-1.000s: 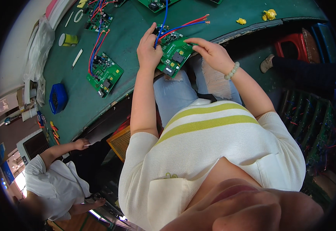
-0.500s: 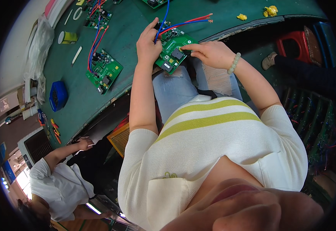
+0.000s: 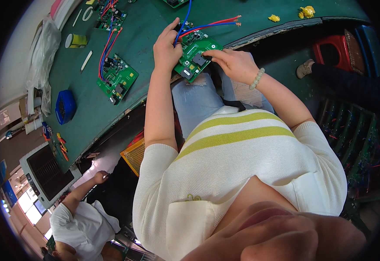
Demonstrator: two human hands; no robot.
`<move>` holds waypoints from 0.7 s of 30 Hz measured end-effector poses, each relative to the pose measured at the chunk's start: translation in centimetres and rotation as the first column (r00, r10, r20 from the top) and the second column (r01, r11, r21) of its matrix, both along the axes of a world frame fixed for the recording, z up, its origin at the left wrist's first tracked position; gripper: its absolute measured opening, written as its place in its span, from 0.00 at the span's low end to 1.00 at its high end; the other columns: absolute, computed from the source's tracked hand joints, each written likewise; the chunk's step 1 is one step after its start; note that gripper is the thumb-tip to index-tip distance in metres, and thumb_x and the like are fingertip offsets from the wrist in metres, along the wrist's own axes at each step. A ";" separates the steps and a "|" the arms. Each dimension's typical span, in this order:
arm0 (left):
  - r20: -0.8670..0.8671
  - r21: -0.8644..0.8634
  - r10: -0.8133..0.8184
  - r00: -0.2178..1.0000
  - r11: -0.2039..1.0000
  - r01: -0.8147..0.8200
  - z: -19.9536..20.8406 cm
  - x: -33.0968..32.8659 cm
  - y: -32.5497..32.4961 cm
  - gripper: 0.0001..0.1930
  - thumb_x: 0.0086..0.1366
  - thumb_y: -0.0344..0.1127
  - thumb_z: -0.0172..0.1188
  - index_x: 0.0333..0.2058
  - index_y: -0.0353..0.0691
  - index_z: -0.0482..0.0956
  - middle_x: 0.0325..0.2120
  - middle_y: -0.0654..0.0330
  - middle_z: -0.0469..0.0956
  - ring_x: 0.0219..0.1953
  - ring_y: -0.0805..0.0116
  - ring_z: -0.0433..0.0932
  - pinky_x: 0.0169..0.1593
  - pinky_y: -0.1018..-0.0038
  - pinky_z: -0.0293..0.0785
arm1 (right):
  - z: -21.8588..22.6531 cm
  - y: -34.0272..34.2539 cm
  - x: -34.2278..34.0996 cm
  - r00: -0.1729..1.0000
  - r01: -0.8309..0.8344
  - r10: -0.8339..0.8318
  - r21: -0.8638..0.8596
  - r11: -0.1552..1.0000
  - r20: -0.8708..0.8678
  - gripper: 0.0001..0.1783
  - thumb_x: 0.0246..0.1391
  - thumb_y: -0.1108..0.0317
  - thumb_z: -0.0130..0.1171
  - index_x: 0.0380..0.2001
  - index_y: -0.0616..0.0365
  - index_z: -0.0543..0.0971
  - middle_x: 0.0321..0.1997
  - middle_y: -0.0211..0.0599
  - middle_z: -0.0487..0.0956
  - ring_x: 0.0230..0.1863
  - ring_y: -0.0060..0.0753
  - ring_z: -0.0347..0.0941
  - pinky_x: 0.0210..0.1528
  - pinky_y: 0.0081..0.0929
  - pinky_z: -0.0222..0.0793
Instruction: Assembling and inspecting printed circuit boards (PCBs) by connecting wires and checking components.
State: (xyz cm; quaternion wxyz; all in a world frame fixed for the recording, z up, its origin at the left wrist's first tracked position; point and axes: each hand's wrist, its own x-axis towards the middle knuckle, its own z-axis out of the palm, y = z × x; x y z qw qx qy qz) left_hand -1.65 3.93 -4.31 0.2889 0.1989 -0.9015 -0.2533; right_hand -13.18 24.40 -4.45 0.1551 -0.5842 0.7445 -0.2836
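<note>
A green circuit board [image 3: 190,67] hangs partly over the table's near edge, above my lap. My left hand [image 3: 167,50] grips its left side, index finger stretched along the far part near the blue and red wires [image 3: 211,27]. My right hand [image 3: 235,64] has its fingertips drawn together at the board's right side, beside a dark square component [image 3: 198,59]. Whatever lies between those fingertips is too small to make out. To the left, another green circuit board [image 3: 120,80] with red and blue wires lies on the table.
On the green table [image 3: 148,26] are a yellow-green cup [image 3: 80,41], white stick [image 3: 86,61], blue round container [image 3: 65,107], pliers [image 3: 62,143] and yellow lumps [image 3: 306,12]. A red stool [image 3: 332,51] stands right. A co-worker [image 3: 83,226] is at lower left.
My right hand has shifted slightly left and its fingers have drawn closer together at the board. My left hand keeps its hold. The co-worker at lower left has moved.
</note>
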 end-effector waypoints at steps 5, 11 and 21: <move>-0.026 0.008 -0.001 1.000 1.000 0.001 0.2 -0.1 0.5 0.05 0.45 0.20 0.53 0.23 0.35 0.69 0.52 0.63 0.74 0.40 0.58 0.77 0.38 0.70 0.74 | -1.5 -0.1 -1.4 0.792 0.236 -0.018 -0.280 0.930 0.610 0.15 0.62 0.62 0.47 0.51 0.37 0.74 0.32 0.31 0.78 0.23 0.31 0.71 0.31 0.25 0.69; -0.108 -0.058 0.120 0.987 0.990 -0.126 -0.5 0.7 1.5 0.05 0.46 0.18 0.50 0.22 0.34 0.68 0.53 0.52 0.72 0.39 0.59 0.78 0.36 0.72 0.72 | -0.7 4.4 -9.0 0.714 0.640 -0.696 -0.327 0.695 -0.079 0.16 0.61 0.57 0.47 0.52 0.31 0.72 0.29 0.37 0.78 0.27 0.44 0.75 0.29 0.36 0.71; -0.076 -0.085 0.361 0.929 0.926 -0.367 -0.6 0.0 2.9 0.06 0.48 0.23 0.55 0.26 0.33 0.69 0.54 0.47 0.69 0.46 0.45 0.71 0.48 0.57 0.68 | -0.6 7.1 -11.8 0.717 0.696 -0.695 -0.012 0.718 0.055 0.20 0.61 0.53 0.47 0.56 0.39 0.68 0.31 0.42 0.80 0.34 0.51 0.76 0.34 0.41 0.71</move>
